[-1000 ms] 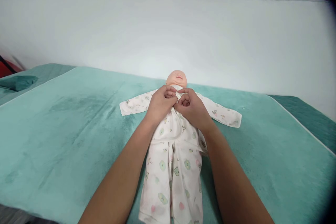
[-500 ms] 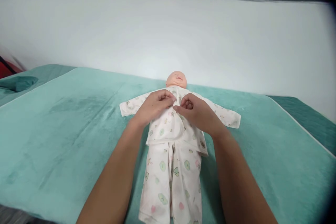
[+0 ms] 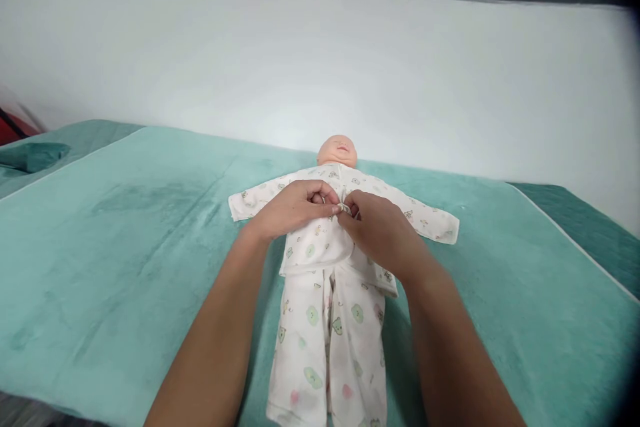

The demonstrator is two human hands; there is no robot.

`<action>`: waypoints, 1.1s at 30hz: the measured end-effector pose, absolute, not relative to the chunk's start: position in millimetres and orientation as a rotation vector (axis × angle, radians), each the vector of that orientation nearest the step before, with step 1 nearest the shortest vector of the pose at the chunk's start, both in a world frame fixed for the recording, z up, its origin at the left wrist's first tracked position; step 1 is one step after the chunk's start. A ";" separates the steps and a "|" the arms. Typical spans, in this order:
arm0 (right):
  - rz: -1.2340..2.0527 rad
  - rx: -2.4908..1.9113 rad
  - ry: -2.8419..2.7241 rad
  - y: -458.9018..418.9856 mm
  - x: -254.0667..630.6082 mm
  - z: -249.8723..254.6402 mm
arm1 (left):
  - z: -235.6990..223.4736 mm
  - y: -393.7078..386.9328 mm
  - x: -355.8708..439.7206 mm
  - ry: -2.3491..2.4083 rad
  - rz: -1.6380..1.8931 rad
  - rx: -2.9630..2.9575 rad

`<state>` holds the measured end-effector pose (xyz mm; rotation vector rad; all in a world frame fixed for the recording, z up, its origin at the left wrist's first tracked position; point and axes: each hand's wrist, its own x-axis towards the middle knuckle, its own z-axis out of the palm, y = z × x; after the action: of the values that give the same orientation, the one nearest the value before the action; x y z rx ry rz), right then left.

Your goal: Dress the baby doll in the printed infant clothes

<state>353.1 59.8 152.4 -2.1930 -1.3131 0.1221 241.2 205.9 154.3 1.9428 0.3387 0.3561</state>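
A baby doll (image 3: 338, 149) lies on its back, its head toward the wall. It wears a white printed top (image 3: 313, 250) with both sleeves spread out, and matching trousers (image 3: 305, 347). Over the chest, my left hand (image 3: 303, 207) pinches a thin white tie string (image 3: 343, 207) of the top between thumb and fingers. Opposite it, my right hand (image 3: 377, 223) has its thumb and forefinger closed on the same looped string. The fingertips of both hands almost touch, and the chest beneath them is partly hidden.
Green plush cloth (image 3: 125, 267) covers the bed under the doll. A white wall (image 3: 320, 67) rises behind it, with a dark band along the top. Folded darker green edges lie at the far left and right. Something red (image 3: 11, 128) shows at the left.
Both hands have come together and slightly lower over the chest. A small loop of the tie string now shows between the fingertips. The doll lies as before.
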 end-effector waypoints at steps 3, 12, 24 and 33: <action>0.252 -2.072 -1.294 59.3 357.6 152.3 | 154.5 204.7 241.9 0.343 0.369 1.926; 0.647 -1.731 -1.134 52.8 379.6 144.5 | 152.1 210.7 238.8 0.173 0.361 1.645; 0.143 -2.273 -1.232 61.3 341.7 154.2 | 144.0 219.4 240.8 0.122 0.396 1.498; 0.743 -1.374 -0.715 49.5 376.2 141.9 | 148.6 211.5 241.8 0.142 0.395 1.586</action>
<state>376.2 49.5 141.9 -1.3740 -0.7149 0.7426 241.8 211.5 148.6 1.5864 0.1425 0.3945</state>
